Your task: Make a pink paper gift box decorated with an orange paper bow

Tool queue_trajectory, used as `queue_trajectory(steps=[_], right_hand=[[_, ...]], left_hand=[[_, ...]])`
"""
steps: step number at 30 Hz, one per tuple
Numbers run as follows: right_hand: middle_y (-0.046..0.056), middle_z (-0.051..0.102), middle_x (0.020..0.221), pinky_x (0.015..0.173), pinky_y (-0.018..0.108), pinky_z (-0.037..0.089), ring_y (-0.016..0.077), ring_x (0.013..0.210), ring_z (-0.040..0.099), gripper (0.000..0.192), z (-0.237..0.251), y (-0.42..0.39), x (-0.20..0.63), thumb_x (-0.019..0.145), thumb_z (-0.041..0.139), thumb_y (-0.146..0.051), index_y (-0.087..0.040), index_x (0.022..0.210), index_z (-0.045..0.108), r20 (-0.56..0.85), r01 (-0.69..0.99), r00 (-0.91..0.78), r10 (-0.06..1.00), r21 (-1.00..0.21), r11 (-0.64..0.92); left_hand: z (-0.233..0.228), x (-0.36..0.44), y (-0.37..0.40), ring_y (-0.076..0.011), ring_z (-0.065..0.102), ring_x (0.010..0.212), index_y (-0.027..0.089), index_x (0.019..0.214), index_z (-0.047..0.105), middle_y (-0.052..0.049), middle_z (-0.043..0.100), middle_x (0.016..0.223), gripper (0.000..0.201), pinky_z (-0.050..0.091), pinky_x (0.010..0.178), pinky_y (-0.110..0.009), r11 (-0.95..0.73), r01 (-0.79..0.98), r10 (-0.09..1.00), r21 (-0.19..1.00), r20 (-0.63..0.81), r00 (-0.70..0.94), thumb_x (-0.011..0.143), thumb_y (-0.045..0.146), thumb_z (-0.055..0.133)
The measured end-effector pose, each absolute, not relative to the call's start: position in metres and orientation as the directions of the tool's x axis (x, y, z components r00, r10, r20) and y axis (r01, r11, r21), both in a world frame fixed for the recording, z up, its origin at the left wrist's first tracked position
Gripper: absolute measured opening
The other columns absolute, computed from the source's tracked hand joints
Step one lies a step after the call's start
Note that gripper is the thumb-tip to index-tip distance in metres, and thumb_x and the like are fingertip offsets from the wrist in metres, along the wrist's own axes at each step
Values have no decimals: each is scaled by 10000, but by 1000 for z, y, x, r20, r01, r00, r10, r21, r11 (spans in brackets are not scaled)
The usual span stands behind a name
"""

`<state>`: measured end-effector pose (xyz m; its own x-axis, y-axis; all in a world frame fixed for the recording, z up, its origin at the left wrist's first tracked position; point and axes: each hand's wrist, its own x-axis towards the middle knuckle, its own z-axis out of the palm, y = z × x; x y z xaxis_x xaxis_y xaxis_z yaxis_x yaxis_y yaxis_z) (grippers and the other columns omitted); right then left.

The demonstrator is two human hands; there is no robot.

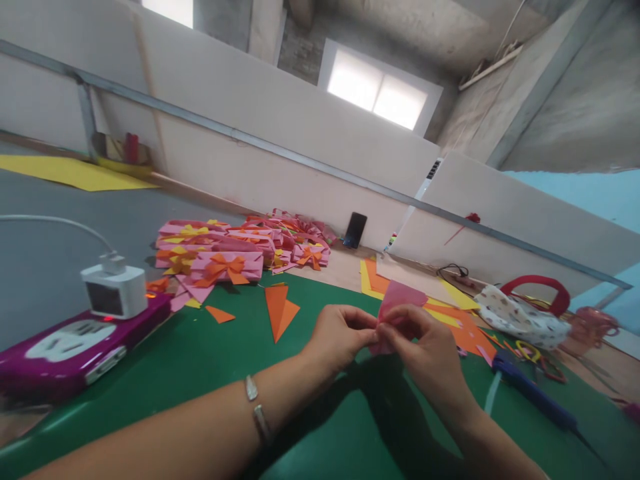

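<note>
Both hands, left hand and right hand, are pinching the pink paper together, steadying its fold above the green mat.

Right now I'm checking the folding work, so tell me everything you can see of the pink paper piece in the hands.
The pink paper piece looks like thin craft paper, partly translucent against the light. It is held upright above the green mat, its upper part fanning wide, its lower end pinched between the left hand and right hand. Only fingertips touch it; any folds are hidden.
</note>
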<state>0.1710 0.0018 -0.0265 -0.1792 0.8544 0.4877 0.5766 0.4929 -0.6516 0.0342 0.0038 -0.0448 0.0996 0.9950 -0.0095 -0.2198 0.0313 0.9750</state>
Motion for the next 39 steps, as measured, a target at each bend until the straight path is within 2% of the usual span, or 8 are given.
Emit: queue_trajectory(steps=[7, 11, 19, 22, 27, 31, 35, 39], right_hand=[[15, 663, 783, 632, 284, 468, 164, 709, 600, 124, -22, 2, 178, 805, 539, -243, -221, 804, 661, 510, 673, -290, 810, -493, 551], [1, 688, 873, 703, 253, 477, 144, 799, 619, 218, -18, 4, 186, 773, 516, -118, -234, 879, 667, 483, 678, -367, 795, -446, 584], [-1, 705, 783, 656, 238, 482, 146, 726, 637, 201, -22, 10, 187, 756, 530, -102, -223, 798, 684, 571, 723, -341, 747, -348, 596], [32, 668, 813, 667, 273, 478, 171, 748, 616, 217, -26, 9, 186, 776, 510, -104, -224, 804, 689, 617, 772, -353, 703, -232, 592], [135, 519, 1067, 748, 379, 447, 256, 900, 526, 175, -27, 4, 180, 796, 543, -158, -198, 860, 701, 733, 879, -357, 579, 55, 474], [130, 519, 1117, 814, 419, 380, 301, 1010, 449, 174, -25, 0, 175, 813, 546, -180, -212, 888, 700, 766, 863, -443, 467, 223, 453], [50, 621, 822, 702, 352, 359, 230, 814, 510, 148, -27, 1, 176, 826, 533, -165, -211, 823, 674, 668, 811, -524, 528, 201, 550], [25, 626, 780, 695, 310, 349, 189, 773, 525, 112, -31, 6, 179, 802, 553, -122, -188, 776, 640, 600, 788, -520, 608, 62, 613]], left_hand=[[-44, 30, 6, -76, 536, 493, 145, 554, 627, 43, 598, 485, 145, 430, 530, -192, 3, -152, 1000, 988, 0, 23, 606, 14, 597], [-45, 28, 9, -66, 506, 450, 146, 556, 625, 49, 581, 459, 157, 396, 487, -182, 5, -138, 999, 990, 0, 34, 612, 8, 574], [-51, 28, 13, -69, 524, 500, 134, 599, 646, 33, 616, 520, 116, 398, 525, -185, -17, -141, 998, 990, 26, 62, 608, 30, 595], [-53, 28, 14, -81, 545, 533, 137, 600, 653, 26, 632, 546, 99, 412, 557, -196, -28, -144, 997, 989, 37, 63, 597, 47, 611], [-53, 28, 14, -88, 556, 539, 145, 604, 651, 27, 638, 560, 69, 430, 580, -210, -40, -148, 997, 988, 49, 56, 592, 79, 634], [-53, 28, 15, -99, 567, 559, 141, 626, 666, 10, 656, 583, 63, 443, 597, -220, -53, -134, 996, 990, 61, 58, 591, 98, 637], [-55, 26, 17, -113, 577, 582, 134, 637, 673, -7, 669, 605, 89, 457, 612, -232, -74, -93, 995, 993, 80, 65, 589, 86, 616], [-56, 25, 18, -125, 583, 595, 149, 613, 678, 0, 663, 589, 157, 457, 612, -238, -107, 2, 990, 994, 107, 90, 581, 42, 567]])
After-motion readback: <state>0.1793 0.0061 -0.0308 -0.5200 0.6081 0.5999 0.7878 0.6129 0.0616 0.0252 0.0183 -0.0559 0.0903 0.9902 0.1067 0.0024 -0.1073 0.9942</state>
